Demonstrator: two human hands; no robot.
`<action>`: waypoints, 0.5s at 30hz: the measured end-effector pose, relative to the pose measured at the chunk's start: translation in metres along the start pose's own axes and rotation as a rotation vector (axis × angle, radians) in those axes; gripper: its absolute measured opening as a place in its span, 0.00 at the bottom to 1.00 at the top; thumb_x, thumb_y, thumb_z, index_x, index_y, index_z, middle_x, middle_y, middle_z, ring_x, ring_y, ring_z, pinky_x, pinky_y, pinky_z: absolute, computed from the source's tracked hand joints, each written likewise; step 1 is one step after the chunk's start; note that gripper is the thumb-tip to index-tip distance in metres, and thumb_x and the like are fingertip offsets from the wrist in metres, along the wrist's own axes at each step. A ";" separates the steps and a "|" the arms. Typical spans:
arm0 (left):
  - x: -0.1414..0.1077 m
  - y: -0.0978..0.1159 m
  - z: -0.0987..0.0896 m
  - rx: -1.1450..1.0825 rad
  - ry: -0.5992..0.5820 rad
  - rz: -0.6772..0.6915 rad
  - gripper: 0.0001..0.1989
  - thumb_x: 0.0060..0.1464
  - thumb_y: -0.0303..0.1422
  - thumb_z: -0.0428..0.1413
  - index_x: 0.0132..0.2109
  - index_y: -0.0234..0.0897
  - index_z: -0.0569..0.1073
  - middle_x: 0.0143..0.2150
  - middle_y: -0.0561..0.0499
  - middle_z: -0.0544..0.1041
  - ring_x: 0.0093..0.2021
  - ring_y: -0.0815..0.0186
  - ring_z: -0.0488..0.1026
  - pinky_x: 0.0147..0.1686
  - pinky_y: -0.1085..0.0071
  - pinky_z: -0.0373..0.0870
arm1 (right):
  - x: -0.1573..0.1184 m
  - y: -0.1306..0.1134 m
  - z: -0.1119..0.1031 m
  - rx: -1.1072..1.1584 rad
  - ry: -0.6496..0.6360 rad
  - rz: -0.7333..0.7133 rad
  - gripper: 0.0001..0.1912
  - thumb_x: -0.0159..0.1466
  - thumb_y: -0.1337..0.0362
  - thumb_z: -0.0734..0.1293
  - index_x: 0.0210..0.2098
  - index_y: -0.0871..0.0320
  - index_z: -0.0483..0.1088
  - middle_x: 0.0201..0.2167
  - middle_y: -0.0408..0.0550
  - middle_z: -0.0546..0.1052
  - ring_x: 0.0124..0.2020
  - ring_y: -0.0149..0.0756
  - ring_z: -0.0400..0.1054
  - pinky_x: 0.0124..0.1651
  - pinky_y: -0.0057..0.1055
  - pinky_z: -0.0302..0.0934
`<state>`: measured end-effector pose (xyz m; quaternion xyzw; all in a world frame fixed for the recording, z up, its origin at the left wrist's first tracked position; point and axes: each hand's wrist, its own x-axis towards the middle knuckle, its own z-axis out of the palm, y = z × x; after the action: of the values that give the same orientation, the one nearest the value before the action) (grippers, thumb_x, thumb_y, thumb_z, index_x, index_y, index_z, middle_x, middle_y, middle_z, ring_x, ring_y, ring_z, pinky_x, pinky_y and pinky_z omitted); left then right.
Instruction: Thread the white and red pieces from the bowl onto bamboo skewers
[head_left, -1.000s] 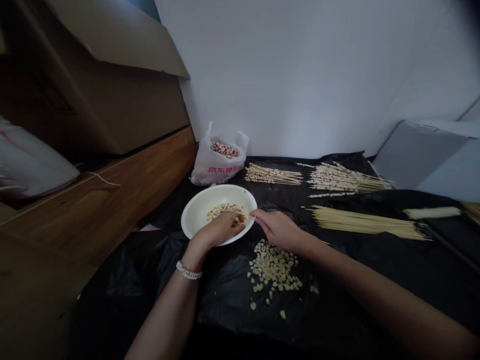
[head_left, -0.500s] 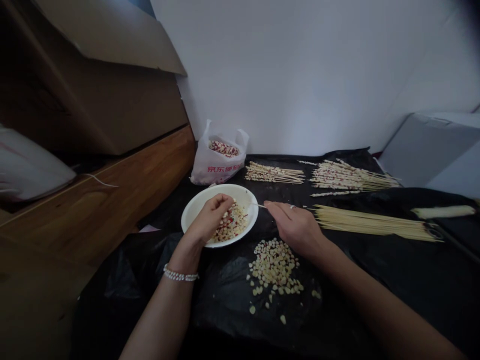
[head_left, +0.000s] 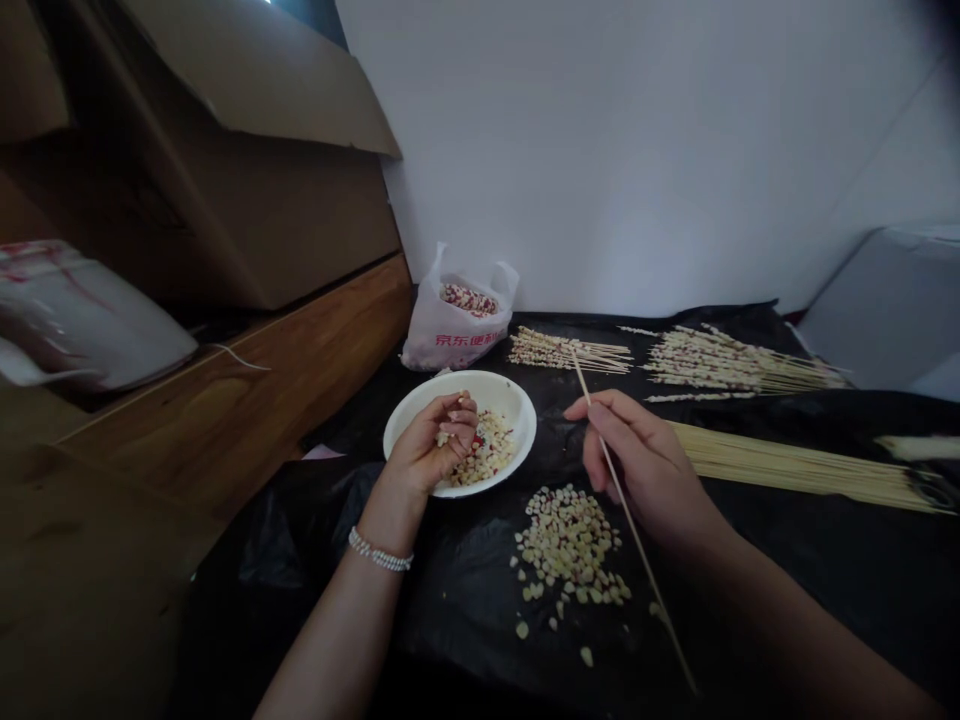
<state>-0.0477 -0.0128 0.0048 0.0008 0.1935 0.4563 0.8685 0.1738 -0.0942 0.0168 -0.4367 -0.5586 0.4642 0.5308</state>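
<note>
Over the near-left part of a white bowl (head_left: 523,430), my left hand (head_left: 431,435) is curled, palm turned up. A pale kernel (head_left: 463,398) shows at its fingertips, and more kernels sit in the curled fingers. Cream and dark red kernels (head_left: 487,450) lie in the bowl, looking like corn. My right hand (head_left: 637,450) is closed on a thin bamboo skewer (head_left: 626,500), which slants from upper left to lower right with no kernels visible on it. Below the hands lies a loose pile of similar flat kernels (head_left: 570,545).
A plastic bag (head_left: 457,335) of red and white kernels stands behind the bowl. Kernel-loaded skewers lie in a small bundle (head_left: 555,348) and a larger bundle (head_left: 705,355). Plain skewers (head_left: 795,465) lie right. Cardboard box (head_left: 300,200) and white bucket (head_left: 97,310) stand left.
The skewer has swung from pointing at the bowl to a steep slant across my right hand. My left hand has turned its palm upward. The view has shifted slightly left.
</note>
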 end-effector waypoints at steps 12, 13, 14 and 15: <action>0.003 -0.015 0.006 0.342 0.094 0.182 0.07 0.59 0.19 0.53 0.41 0.27 0.74 0.32 0.47 0.77 0.25 0.75 0.73 0.20 0.86 0.70 | -0.008 0.034 0.030 0.190 -0.300 0.241 0.15 0.71 0.53 0.60 0.42 0.56 0.73 0.11 0.31 0.61 0.12 0.26 0.48 0.17 0.24 0.43; 0.004 -0.015 0.006 0.350 0.098 0.184 0.07 0.59 0.19 0.53 0.41 0.27 0.75 0.32 0.46 0.78 0.24 0.75 0.73 0.20 0.86 0.70 | -0.005 0.034 0.031 0.173 -0.300 0.243 0.16 0.71 0.53 0.60 0.43 0.57 0.73 0.11 0.30 0.61 0.12 0.26 0.48 0.17 0.24 0.43; 0.004 -0.015 0.005 0.352 0.105 0.180 0.07 0.59 0.19 0.53 0.41 0.26 0.75 0.31 0.46 0.78 0.24 0.75 0.72 0.20 0.85 0.70 | -0.001 0.033 0.032 0.152 -0.298 0.238 0.16 0.71 0.54 0.59 0.43 0.57 0.73 0.11 0.30 0.61 0.11 0.26 0.48 0.16 0.24 0.43; 0.004 -0.014 0.005 0.347 0.115 0.173 0.07 0.59 0.19 0.52 0.42 0.24 0.75 0.30 0.46 0.77 0.23 0.75 0.72 0.20 0.85 0.70 | 0.003 0.032 0.033 0.131 -0.302 0.227 0.16 0.71 0.54 0.59 0.43 0.57 0.73 0.11 0.30 0.61 0.11 0.26 0.49 0.16 0.24 0.43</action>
<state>-0.0331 -0.0166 0.0058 0.1410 0.3179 0.4883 0.8004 0.1407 -0.0869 -0.0141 -0.3866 -0.5477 0.6167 0.4126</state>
